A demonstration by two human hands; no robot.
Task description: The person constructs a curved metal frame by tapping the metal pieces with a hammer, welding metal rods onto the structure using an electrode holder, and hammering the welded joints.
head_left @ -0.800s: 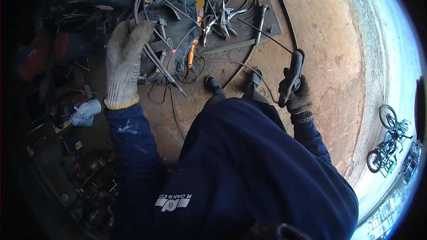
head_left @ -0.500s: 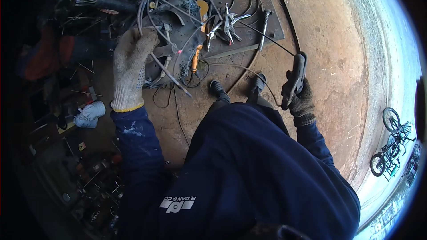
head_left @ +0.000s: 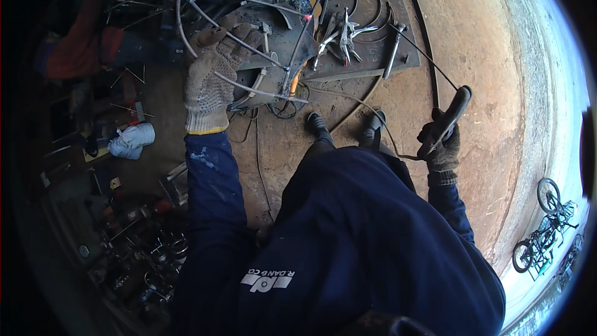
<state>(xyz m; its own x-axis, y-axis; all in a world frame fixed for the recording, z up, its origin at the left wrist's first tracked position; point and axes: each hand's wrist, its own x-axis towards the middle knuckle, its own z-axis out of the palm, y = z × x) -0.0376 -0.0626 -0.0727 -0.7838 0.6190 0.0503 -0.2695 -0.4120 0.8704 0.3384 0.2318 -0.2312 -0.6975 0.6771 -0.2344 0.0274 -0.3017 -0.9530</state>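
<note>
My left hand point(head_left: 216, 84), in a pale knitted glove, is closed round the round metal-rod frame point(head_left: 180, 14), a curved hoop with straight rods crossing it. A spot on the frame glows red where rods meet. Beneath the frame lies a dark metal work table point(head_left: 298, 50). My right hand point(head_left: 443, 149), in a dark glove, grips a welding electrode holder point(head_left: 459, 104), well to the right of the frame. From its tip a thin electrode point(head_left: 432, 56) slants up and left, its end near a hammer-like tool point(head_left: 393, 53) on the table and apart from the frame.
Locking pliers point(head_left: 346, 37) and curved rods lie on the table plate. An orange-handled tool point(head_left: 295, 84) shows behind the frame. Cables point(head_left: 357, 112) trail over the brown ground near my feet. Metal scrap and a pale cloth point(head_left: 132, 141) are at left; a bicycle point(head_left: 541, 230) stands far right.
The rod frame has turned in my left hand, its glowing spot moving up and right. The electrode holder leans further to the right. The whole view has shifted slightly.
</note>
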